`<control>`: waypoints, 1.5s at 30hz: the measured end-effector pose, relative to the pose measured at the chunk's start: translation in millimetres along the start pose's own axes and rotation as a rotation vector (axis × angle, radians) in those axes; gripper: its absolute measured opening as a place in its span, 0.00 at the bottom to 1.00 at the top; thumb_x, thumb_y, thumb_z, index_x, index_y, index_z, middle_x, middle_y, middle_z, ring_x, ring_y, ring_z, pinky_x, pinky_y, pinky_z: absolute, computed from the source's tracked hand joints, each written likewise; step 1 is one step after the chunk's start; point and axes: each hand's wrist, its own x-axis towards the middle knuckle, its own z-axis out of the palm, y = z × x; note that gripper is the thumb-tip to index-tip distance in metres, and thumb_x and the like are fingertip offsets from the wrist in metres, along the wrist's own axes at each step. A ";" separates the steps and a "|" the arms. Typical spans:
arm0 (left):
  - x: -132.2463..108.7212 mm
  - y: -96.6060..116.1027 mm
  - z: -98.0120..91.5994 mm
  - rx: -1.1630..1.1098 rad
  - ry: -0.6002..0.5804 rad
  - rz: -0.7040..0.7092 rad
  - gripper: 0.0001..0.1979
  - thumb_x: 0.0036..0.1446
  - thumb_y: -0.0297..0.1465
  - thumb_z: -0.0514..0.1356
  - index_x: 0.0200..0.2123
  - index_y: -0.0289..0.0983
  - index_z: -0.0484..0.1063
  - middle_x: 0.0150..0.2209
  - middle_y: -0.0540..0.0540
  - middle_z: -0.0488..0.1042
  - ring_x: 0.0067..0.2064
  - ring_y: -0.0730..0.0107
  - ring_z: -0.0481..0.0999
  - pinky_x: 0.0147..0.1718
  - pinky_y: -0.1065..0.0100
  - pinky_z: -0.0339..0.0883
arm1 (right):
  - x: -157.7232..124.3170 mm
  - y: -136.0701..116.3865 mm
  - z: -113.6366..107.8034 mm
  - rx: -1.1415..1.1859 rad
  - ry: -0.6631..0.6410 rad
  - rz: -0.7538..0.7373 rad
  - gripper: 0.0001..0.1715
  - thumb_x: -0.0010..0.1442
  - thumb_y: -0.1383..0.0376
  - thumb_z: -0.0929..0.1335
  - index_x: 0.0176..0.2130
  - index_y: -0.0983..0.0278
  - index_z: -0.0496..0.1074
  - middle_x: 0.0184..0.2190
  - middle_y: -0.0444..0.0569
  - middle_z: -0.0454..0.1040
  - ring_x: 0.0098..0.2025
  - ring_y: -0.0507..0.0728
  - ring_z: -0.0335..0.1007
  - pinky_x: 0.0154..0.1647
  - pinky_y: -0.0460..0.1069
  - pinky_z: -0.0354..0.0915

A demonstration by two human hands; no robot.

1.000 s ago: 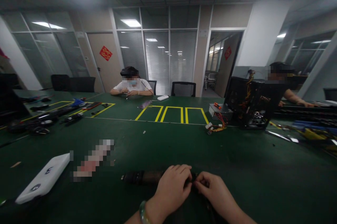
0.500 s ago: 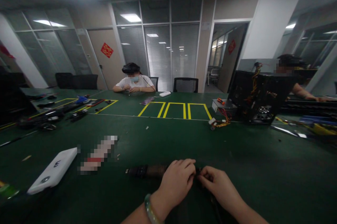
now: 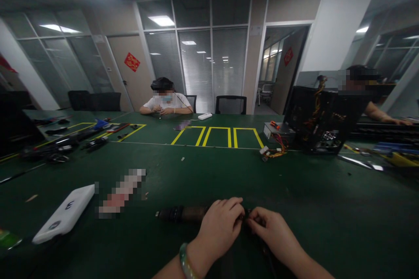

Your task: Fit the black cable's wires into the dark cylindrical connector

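Note:
A dark, corded electric screwdriver [image 3: 190, 214] lies sideways on the green table, its small metal tip pointing left. My left hand [image 3: 219, 224], with a green bangle at the wrist, is wrapped over its right half and hides that part. Just beyond the tool's right end, my right hand [image 3: 268, 224] pinches the end of a dark cable [image 3: 269, 259], which runs down toward me between my forearms. The two hands are close together, and the fingertips cover the spot where cable and tool meet. I cannot tell whether the cable is joined to the tool.
A white power bank [image 3: 65, 213] and a blurred strip [image 3: 122, 194] lie left of my hands. Tools and cables [image 3: 72, 137] spread over the far left. An open computer case [image 3: 314, 122] and a power supply [image 3: 276, 130] stand right. One person [image 3: 168, 100] sits opposite, another behind the case.
Both hands keep nearly the same place and grip on the tool and cable. The view has shifted very slightly.

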 end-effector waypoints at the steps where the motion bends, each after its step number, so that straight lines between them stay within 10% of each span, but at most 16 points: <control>1: -0.3 -0.1 0.3 -0.007 0.009 -0.014 0.09 0.56 0.26 0.61 0.41 0.41 0.68 0.55 0.51 0.69 0.52 0.65 0.70 0.52 0.60 0.61 | 0.2 0.1 0.0 -0.002 0.001 0.004 0.09 0.60 0.61 0.66 0.31 0.61 0.74 0.26 0.42 0.76 0.30 0.54 0.72 0.29 0.45 0.59; 45: -0.5 -0.2 -2.2 0.012 0.003 0.025 0.05 0.59 0.28 0.61 0.38 0.40 0.67 0.55 0.53 0.70 0.52 0.66 0.70 0.51 0.60 0.62 | 0.9 5.4 -2.6 -0.050 -0.047 0.002 0.10 0.63 0.59 0.66 0.34 0.60 0.74 0.28 0.41 0.76 0.31 0.54 0.73 0.30 0.45 0.60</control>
